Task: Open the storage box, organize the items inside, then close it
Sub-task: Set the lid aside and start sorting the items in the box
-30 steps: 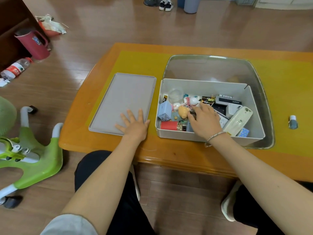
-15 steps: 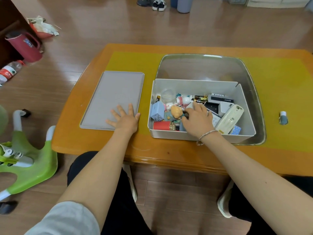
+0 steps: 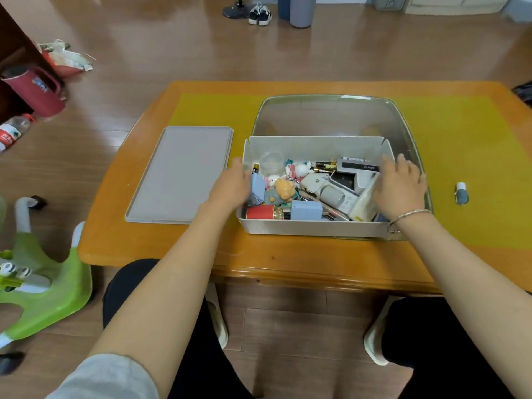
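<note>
Storage box (image 3: 313,226) holds two blue cubes; both hands' fingers blurred, grip unclear.

One piece of lettering shows, and only in part. A white device (image 3: 361,168) lying in the far right part of the box (image 3: 313,227) has a dark band along its top with pale capital letters, seen upside down; they look like "SENTE", but I cannot be sure. The bottle (image 3: 13,133) on the floor off the left edge of the desk (image 3: 201,254) has a red label with print too small to read. The batteries' (image 3: 324,167) print is too blurred to read.
</note>
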